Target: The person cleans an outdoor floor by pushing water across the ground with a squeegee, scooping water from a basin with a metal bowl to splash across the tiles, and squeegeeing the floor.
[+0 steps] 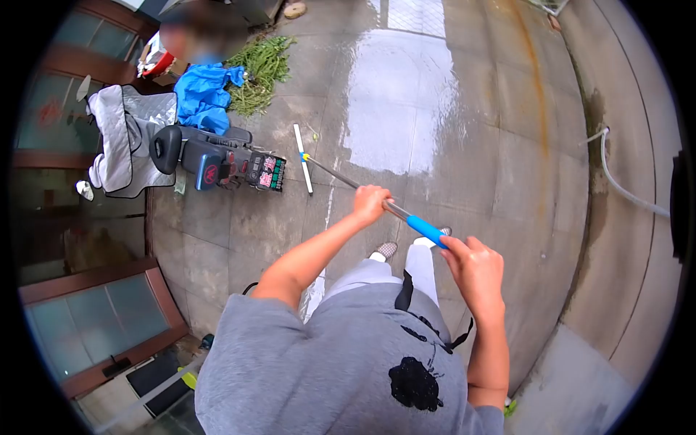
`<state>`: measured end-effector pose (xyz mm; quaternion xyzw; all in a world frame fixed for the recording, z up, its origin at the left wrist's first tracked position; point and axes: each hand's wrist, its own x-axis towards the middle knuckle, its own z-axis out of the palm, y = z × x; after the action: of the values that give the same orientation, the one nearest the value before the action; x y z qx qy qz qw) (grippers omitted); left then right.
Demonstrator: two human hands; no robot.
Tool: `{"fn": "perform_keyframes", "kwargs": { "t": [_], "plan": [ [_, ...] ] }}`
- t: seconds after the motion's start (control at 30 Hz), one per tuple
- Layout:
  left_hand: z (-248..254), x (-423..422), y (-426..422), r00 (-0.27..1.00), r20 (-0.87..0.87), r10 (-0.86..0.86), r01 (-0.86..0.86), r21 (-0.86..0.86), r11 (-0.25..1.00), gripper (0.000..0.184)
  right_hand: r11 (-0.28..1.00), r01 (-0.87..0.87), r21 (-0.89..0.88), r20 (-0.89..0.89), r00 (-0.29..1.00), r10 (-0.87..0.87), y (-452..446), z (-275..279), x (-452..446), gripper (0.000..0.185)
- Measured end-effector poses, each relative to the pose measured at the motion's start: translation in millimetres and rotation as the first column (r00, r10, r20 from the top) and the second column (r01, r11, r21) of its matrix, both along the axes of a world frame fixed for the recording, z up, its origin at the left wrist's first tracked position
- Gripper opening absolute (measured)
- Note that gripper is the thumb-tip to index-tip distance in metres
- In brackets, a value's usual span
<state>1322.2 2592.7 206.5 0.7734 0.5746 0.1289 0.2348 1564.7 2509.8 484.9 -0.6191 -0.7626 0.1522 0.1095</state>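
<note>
A long metal pole (339,176) with a blue grip (426,230) runs down from the centre left to my body. At its far end a white squeegee-like bar (304,161) with a yellow and blue joint lies on the paved ground. My left hand (373,204) is wrapped round the metal shaft, just above the grip. Lower and to the right, my right hand (473,267) is closed on the end of the blue grip. The bar is left of a wet, shiny patch (399,101) on the paving.
A parked scooter (210,163) with a silver cover (119,138) stands at the left. Beside it are a blue plastic sheet (203,94) and a pile of green plants (262,69). A hose (616,181) hangs along the right wall. An opened door (109,322) is lower left.
</note>
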Motion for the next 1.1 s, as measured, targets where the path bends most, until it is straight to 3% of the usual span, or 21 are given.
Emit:
{"fn": "perform_keyframes", "kwargs": {
  "t": [0.17, 0.3, 0.4, 0.5, 0.63, 0.77, 0.83, 0.9, 1.0, 1.1],
  "plan": [
    [4.5, 119.0, 27.0, 0.993, 0.022, -0.117, 0.116, 0.026, 0.993, 0.010, 0.989, 0.146, -0.023, 0.105, 0.984, -0.142, 7.8, 25.1, 88.1, 0.016],
    [19.0, 252.1, 37.2, 0.940, 0.211, -0.268, 0.254, 0.090, 0.963, 0.005, 0.937, 0.349, 0.004, 0.068, 0.935, -0.348, -2.9, 58.1, 175.8, 0.017],
    [40.9, 358.5, 36.5, 0.878, 0.303, -0.370, 0.377, 0.037, 0.926, 0.006, 0.865, 0.489, 0.111, 0.073, 0.864, -0.498, -20.6, 79.2, 235.5, 0.017],
    [58.3, 445.9, 39.9, 0.775, 0.449, -0.445, 0.476, 0.050, 0.878, 0.007, 0.715, 0.698, 0.038, 0.091, 0.710, -0.698, -26.6, 106.2, 270.2, 0.018],
    [57.5, 515.3, 63.3, 0.676, 0.512, -0.529, 0.559, 0.111, 0.822, 0.007, 0.809, 0.559, 0.182, 0.328, 0.741, -0.586, -8.0, 115.3, 279.2, 0.021],
    [48.6, 527.8, 108.6, 0.586, 0.449, -0.674, 0.707, 0.123, 0.696, 0.007, 0.851, 0.508, 0.135, 0.361, 0.775, -0.519, 17.7, 103.9, 279.3, 0.017],
    [63.0, 514.8, 125.0, 0.601, 0.427, -0.676, 0.712, 0.098, 0.695, 0.007, 0.843, 0.522, 0.130, 0.241, 0.808, -0.537, 32.6, 107.4, 283.1, 0.013],
    [73.3, 497.7, 143.3, 0.643, 0.398, -0.654, 0.697, 0.050, 0.715, 0.007, 0.845, 0.519, 0.130, 0.135, 0.835, -0.534, 53.1, 112.8, 286.9, 0.011],
    [72.0, 460.7, 178.1, 0.740, 0.343, -0.579, 0.607, 0.031, 0.794, 0.008, 0.874, 0.482, 0.053, 0.113, 0.867, -0.485, 92.4, 107.9, 295.4, 0.010],
    [45.8, 408.7, 220.5, 0.830, 0.299, -0.471, 0.457, 0.118, 0.881, 0.011, 0.949, 0.299, 0.099, -0.001, 0.954, -0.301, 146.9, 77.0, 295.8, 0.015]
  ]
}}
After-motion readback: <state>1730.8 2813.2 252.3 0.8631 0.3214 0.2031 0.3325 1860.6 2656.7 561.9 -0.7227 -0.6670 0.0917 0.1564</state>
